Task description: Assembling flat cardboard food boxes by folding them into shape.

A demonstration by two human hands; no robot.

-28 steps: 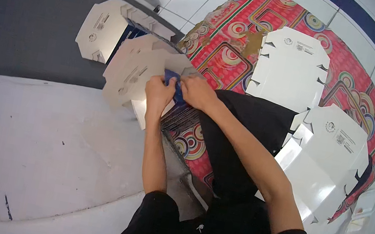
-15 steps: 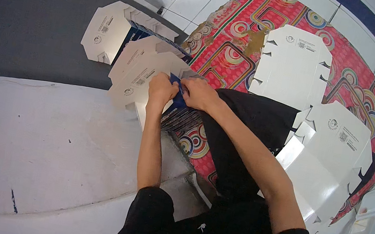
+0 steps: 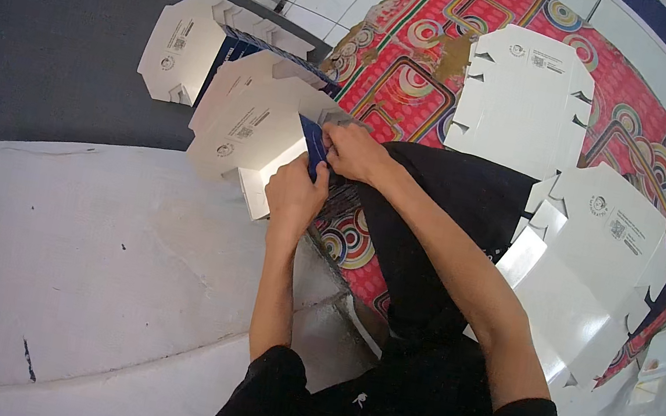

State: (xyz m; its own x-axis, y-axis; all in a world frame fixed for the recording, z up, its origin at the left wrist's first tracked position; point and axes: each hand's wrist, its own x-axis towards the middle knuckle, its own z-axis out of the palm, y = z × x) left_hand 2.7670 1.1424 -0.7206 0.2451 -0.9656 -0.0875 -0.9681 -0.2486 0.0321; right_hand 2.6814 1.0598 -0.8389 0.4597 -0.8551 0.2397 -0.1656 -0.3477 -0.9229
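My left hand is closed around the lower end of a dark blue flap on a part-folded cardboard box. Just above it, the fingers of my right hand pinch the same flap along its right side. White board shows inside the box, which leans on several similar box blanks stacked beneath and behind it. My fingertips partly hide the flap's edge.
Another part-folded box stands at the far left against a dark grey surface. A flat white blank lies on the red patterned mat; a bent blank rests by my right leg. A clear plastic container lies at the right.
My left hand has slid down and slightly right along the blue flap, uncovering more of it and the white box interior. My right hand stays near the flap's top.
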